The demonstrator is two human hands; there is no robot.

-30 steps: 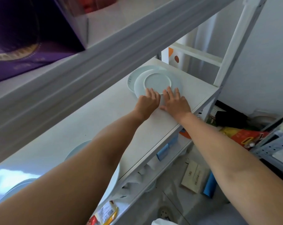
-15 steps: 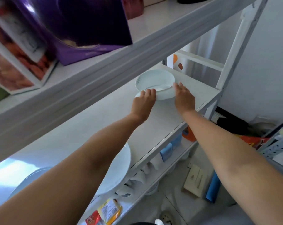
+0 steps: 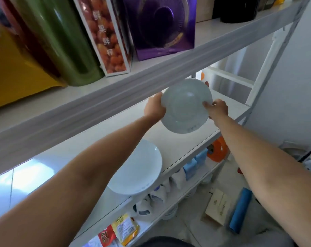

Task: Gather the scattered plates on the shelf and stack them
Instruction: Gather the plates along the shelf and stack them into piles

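Note:
I hold a pale white plate [image 3: 186, 106] lifted off the white shelf [image 3: 174, 147], tilted with its face toward me. It may be two plates held together; I cannot tell. My left hand [image 3: 155, 108] grips its left rim and my right hand [image 3: 218, 110] grips its right rim. A second white plate [image 3: 138, 172] lies flat nearer to me on the same shelf, close to the front edge, partly hidden by my left forearm.
The upper shelf board [image 3: 151, 82] hangs just above the lifted plate and carries a purple box [image 3: 160, 27], a fruit-printed box [image 3: 105, 36] and a green container [image 3: 62, 41]. Below, a lower shelf holds blue packs [image 3: 195, 163], an orange roll [image 3: 218, 151] and snack bags [image 3: 124, 229].
Both hands went from resting at the plate on the shelf to gripping its rims and lifting it up and toward me, tilted. The view has also risen toward the upper shelf.

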